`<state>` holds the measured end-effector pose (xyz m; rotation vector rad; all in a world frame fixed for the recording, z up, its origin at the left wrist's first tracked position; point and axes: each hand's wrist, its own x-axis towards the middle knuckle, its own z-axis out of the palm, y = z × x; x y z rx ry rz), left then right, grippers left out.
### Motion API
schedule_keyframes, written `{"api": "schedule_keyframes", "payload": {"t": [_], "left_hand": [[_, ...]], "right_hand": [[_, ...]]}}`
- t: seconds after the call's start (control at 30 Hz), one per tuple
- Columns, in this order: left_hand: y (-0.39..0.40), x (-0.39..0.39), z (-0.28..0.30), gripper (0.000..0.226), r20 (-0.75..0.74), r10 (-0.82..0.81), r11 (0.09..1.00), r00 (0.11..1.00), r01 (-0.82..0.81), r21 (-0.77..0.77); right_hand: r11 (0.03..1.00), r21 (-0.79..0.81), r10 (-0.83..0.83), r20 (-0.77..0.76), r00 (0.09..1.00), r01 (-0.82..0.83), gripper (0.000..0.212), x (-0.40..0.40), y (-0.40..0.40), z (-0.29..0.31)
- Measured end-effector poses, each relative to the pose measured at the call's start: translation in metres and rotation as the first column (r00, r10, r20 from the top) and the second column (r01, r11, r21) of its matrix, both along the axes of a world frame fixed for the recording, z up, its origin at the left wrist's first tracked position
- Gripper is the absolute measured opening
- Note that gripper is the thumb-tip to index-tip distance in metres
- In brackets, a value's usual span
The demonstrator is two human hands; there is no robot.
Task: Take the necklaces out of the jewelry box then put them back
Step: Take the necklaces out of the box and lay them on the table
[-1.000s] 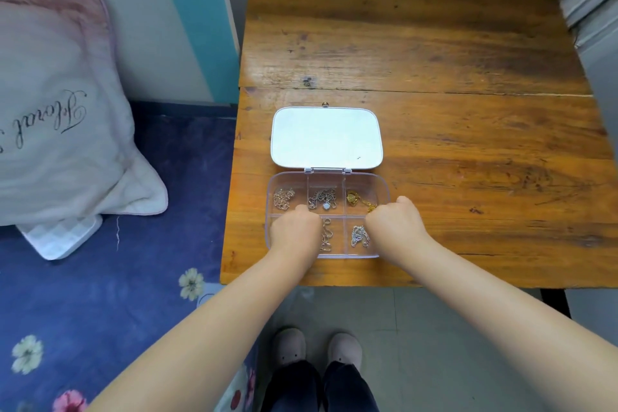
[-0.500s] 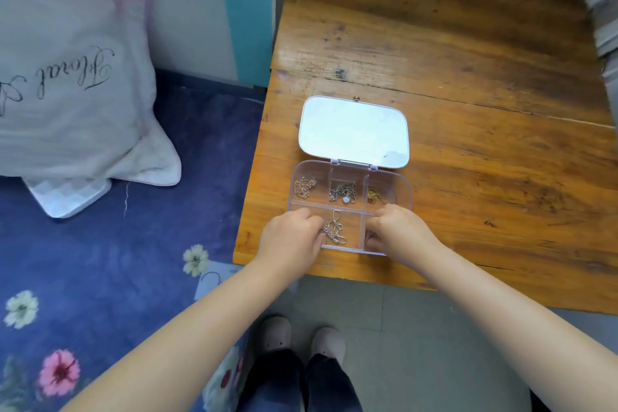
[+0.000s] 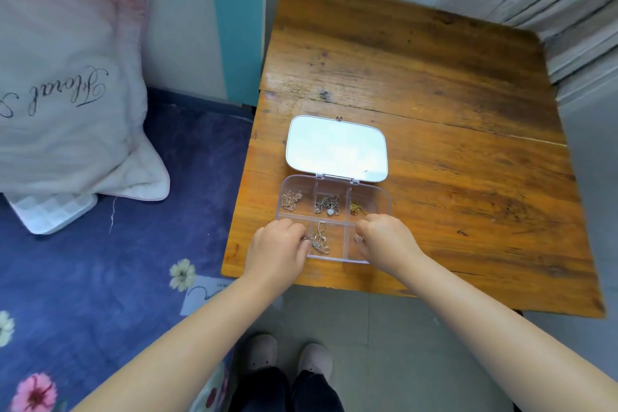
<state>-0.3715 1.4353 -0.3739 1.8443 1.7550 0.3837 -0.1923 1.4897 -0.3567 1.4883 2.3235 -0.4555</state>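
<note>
A clear jewelry box [image 3: 384, 197] lies open near the front edge of the wooden table [image 3: 451, 144], its white lid [image 3: 336, 149] folded back flat. The back row holds a rose-gold necklace [image 3: 291, 199], a silver pendant necklace [image 3: 328, 205] and a gold necklace [image 3: 357, 207]. My left hand [image 3: 277, 247] covers the front-left compartment, fingertips pinched on the silver necklace [image 3: 320, 239] in the front-middle one. My right hand [image 3: 384, 237] is closed over the front-right compartment, pinching a small silver piece [image 3: 359, 238] that is mostly hidden.
Left of the table are a bed with blue floral bedding [image 3: 100, 278] and a white pillow [image 3: 67, 94]. Grey pleated fabric [image 3: 568, 10] hangs at the back right. My shoes [image 3: 287, 354] stand on the tiled floor below the table's front edge.
My view has swung, so the table now sits further right. My left hand's fingertips have shifted onto the front-middle necklace, and my right hand has closed over the front-right compartment.
</note>
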Motion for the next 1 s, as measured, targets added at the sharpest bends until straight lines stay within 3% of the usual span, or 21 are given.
{"api": "schedule_keyframes", "payload": {"t": [0.13,0.33,0.43,0.53,0.63,0.73,0.87,1.0], "left_hand": [[0.018,0.015,0.031,0.018,0.139,0.037,0.999,0.990,-0.034,-0.019],[0.061,0.075,0.101,0.013,0.408,0.015,1.000,0.913,-0.019,0.007],[0.083,0.110,0.137,0.009,0.456,-0.013,0.998,0.890,-0.018,0.064],[0.106,0.147,0.166,0.008,0.484,-0.025,0.993,0.875,-0.032,0.110],[0.130,0.186,0.188,0.009,0.511,0.018,0.981,0.859,-0.115,0.158],[0.150,0.226,0.191,0.010,0.467,0.042,0.965,0.883,-0.156,0.210],[0.159,0.276,0.156,0.014,0.317,0.086,0.966,0.944,-0.157,0.204],[0.141,0.318,0.083,0.020,0.083,0.050,0.999,0.995,-0.049,-0.009]], "right_hand": [[0.953,0.068,-0.275,-0.215,0.937,0.295,0.018,0.012,0.004,0.043],[0.744,-0.039,-0.574,-0.548,0.608,0.667,0.024,0.069,0.033,0.115],[0.661,-0.125,-0.604,-0.675,0.425,0.740,0.022,0.105,0.049,0.145],[0.669,-0.110,-0.519,-0.776,0.357,0.735,0.021,0.138,0.067,0.170],[0.715,0.023,-0.386,-0.820,0.423,0.698,0.024,0.174,0.087,0.190],[0.740,0.234,-0.254,-0.771,0.584,0.631,0.020,0.214,0.103,0.199],[0.814,0.373,-0.174,-0.576,0.798,0.446,0.015,0.265,0.109,0.170],[0.912,0.321,-0.154,-0.309,0.938,0.255,0.016,0.306,0.073,0.091]]}}
